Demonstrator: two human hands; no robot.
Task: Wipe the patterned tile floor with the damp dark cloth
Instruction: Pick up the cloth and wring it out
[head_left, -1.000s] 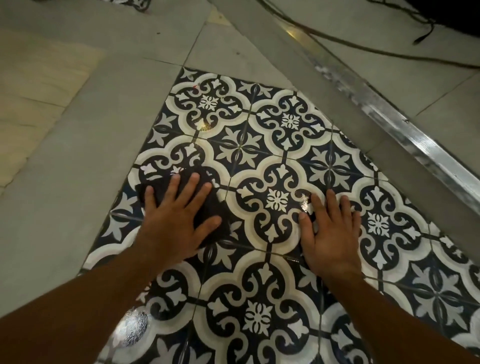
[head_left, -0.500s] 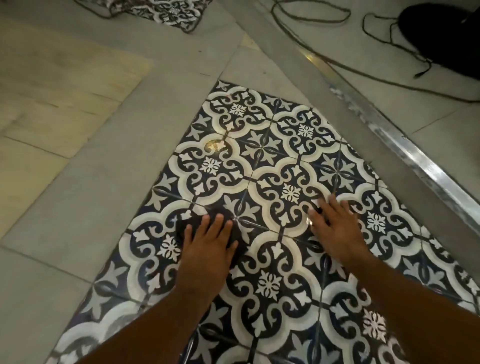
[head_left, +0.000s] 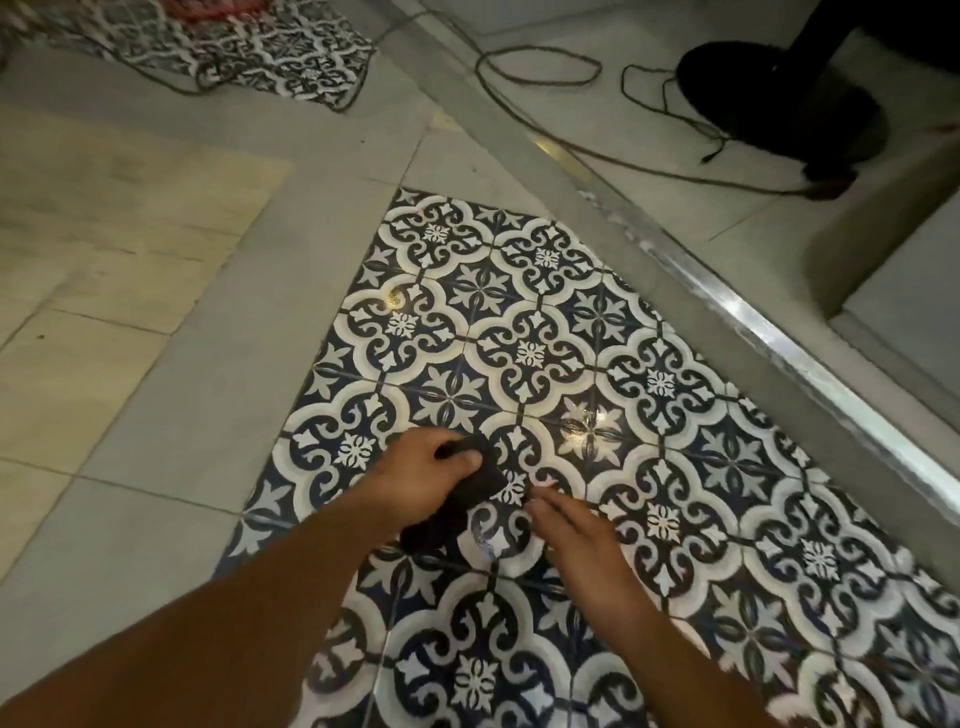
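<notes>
At the far left lies a patch of pale beige tiles (head_left: 104, 234), bordered by plain grey floor. Above it, at the top edge, one patterned mat (head_left: 270, 57) lies crumpled, printed in dark and white.

The patterned tile floor (head_left: 649, 415) runs as a wedge down the middle, dark blue with white scrolls and flowers. Two bright glints show on it, one near its left edge and one near its centre.

Two bare hands are over these tiles. The left hand (head_left: 421, 475) grips the one dark cloth (head_left: 480, 480): its fingers (head_left: 470, 457) are curled round the bunched top, and the rest of the cloth hangs below the hand down toward the tiles. Just beside it, the right hand (head_left: 571, 525) is blurred; its fingers (head_left: 540, 512) look fairly straight and point at the cloth's lower edge. Whether they touch the cloth or the floor cannot be told.

To the right, one shiny metal strip (head_left: 779, 332) runs diagonally along the tile edge. Beyond it at least two cords (head_left: 540, 49) loop over the grey floor, near one black round base (head_left: 779, 88) in the top right corner.
</notes>
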